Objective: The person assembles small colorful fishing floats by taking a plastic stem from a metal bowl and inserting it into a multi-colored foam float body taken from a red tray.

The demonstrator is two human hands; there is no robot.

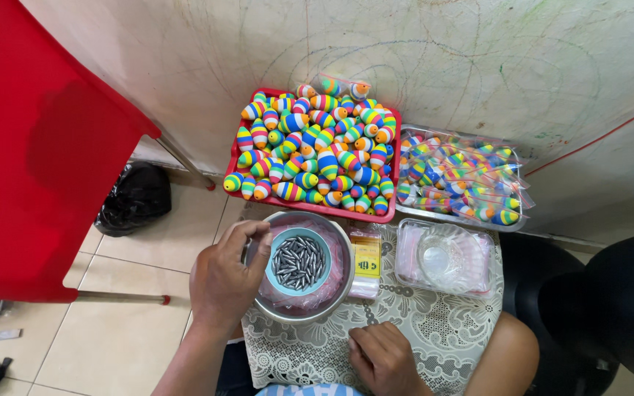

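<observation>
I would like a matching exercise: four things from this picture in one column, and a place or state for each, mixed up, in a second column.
Things:
1. red tray
2. small blue bowl
3. left hand
4. right hand

Places or states:
A. rests closed on the lace cloth
B. filled with loose striped floats
C. holds grey metal weights
D. touches the rim of the steel bowl

Pairs: 1-B, 2-C, 3-D, 4-A

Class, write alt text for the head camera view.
A left hand touches the rim of a blue cup of grey metal sinkers inside a steel bowl; the right hand rests on lace cloth. Behind: a red tray of rainbow-striped floats.
</observation>
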